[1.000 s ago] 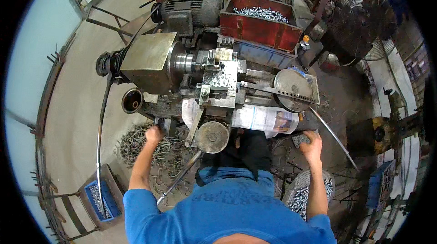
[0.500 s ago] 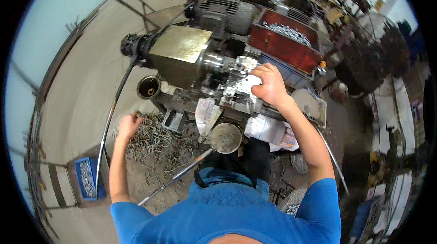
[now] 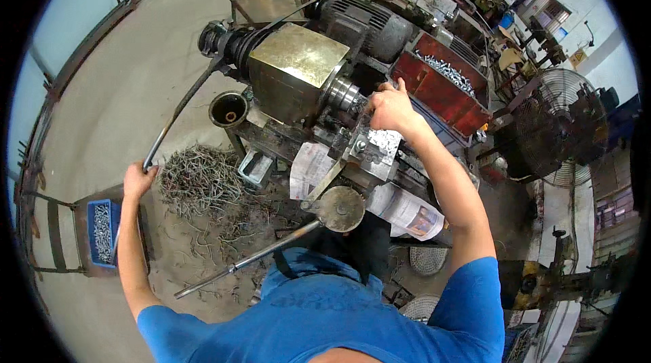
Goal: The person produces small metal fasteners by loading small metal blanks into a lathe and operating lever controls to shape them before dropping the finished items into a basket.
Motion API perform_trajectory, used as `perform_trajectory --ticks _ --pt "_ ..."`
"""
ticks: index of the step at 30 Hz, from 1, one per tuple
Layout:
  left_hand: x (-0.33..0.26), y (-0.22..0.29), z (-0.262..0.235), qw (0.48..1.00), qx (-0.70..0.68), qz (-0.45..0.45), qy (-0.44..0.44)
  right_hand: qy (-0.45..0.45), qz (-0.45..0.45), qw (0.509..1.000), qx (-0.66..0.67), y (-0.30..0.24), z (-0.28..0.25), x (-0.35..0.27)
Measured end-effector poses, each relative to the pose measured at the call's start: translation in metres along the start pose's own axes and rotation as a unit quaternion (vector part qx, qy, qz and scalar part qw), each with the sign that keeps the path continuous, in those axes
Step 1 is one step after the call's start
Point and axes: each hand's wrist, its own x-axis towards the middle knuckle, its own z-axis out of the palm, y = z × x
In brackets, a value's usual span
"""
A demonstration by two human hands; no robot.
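Observation:
My left hand [image 3: 140, 181] is closed around a long metal lever rod [image 3: 178, 115] that slopes up to the left end of the lathe's headstock [image 3: 298, 58]. At the lathe's round chuck [image 3: 344, 94], my right hand [image 3: 392, 111] reaches in with its fingers bent together, one of them lifted. Whatever its fingertips hold is hidden behind the hand. Just below that hand sits the tool slide [image 3: 380, 146], a metal block with a bolt and bright chips on it. A second handle rod [image 3: 271, 248] runs from a round disc [image 3: 340, 208] in front of me.
A red metal bin [image 3: 434, 85] of small metal parts stands behind the slide. On the floor at left lie a heap of curly metal scrap [image 3: 203, 180] and a blue crate [image 3: 102, 234] of parts. A metal cup [image 3: 228, 109] is fixed near the headstock. To the right stands a large fan [image 3: 553, 126].
My left hand has moved left from above the scrap heap and taken hold of the lever rod. My right hand has shifted from over the tool slide toward the chuck.

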Motion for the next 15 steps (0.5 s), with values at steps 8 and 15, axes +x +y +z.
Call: perform_trajectory --ticks 8,15 --pt "0.027 -0.01 -0.007 0.997 0.079 0.008 0.017 0.024 -0.003 0.999 0.03 -0.002 0.004 -0.008" --pt "0.028 -0.023 -0.003 0.996 0.08 0.001 0.027 0.019 0.015 0.999 -0.03 -0.013 0.003 -0.003"
